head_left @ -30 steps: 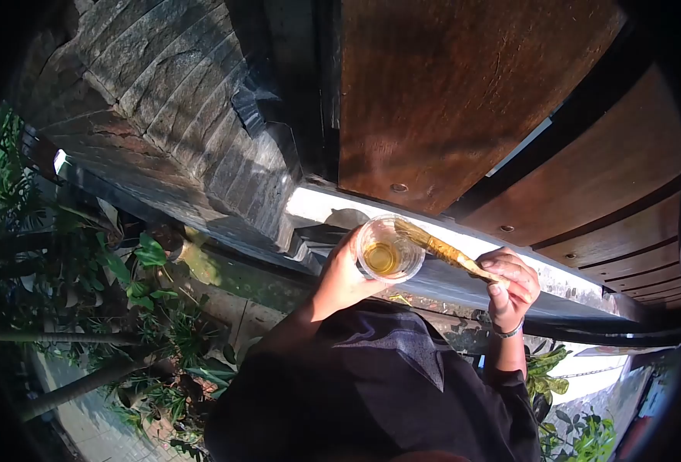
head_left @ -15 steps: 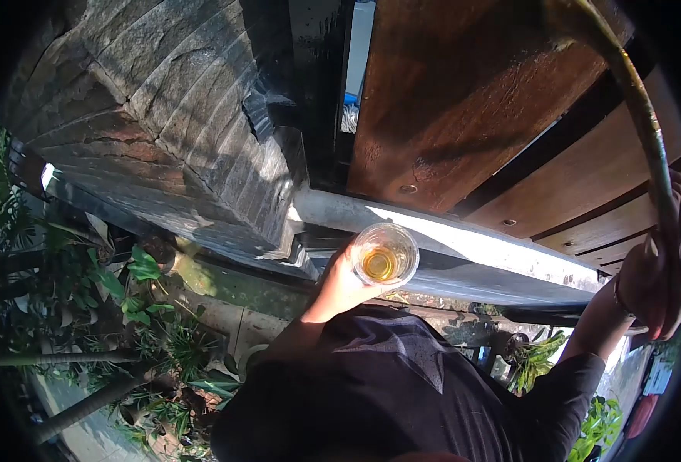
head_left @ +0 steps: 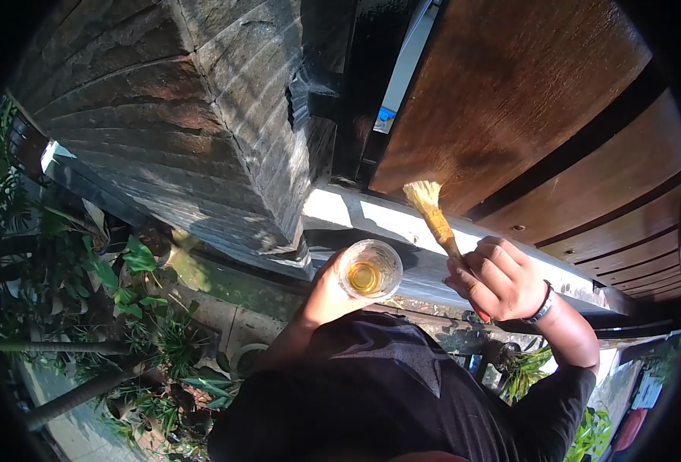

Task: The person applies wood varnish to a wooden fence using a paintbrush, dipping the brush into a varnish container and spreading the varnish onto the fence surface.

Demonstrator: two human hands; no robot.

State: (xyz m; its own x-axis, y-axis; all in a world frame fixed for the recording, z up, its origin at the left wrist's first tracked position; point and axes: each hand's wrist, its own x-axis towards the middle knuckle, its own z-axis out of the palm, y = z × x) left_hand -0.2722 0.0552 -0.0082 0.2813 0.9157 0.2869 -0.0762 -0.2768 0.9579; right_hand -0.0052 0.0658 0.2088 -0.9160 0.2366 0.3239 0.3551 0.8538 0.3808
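Observation:
My left hand is wrapped round a clear plastic cup with a little amber liquid at its bottom. In my right hand, fingers closed on the handle, is a paintbrush, its pale bristles pointing up and left, the lower part stained yellow-brown. The bristle tips overlap the lower edge of a brown wooden plank in this view. A bracelet circles my right wrist.
A rough stone pillar stands at the left, beside a dark metal post. Below the planks runs a pale ledge. Green plants grow at the lower left, more leaves at the lower right.
My right hand has come down and in from the far right, bringing the brush near the cup. The cup in my left hand has shifted slightly left and down; the view has shifted too.

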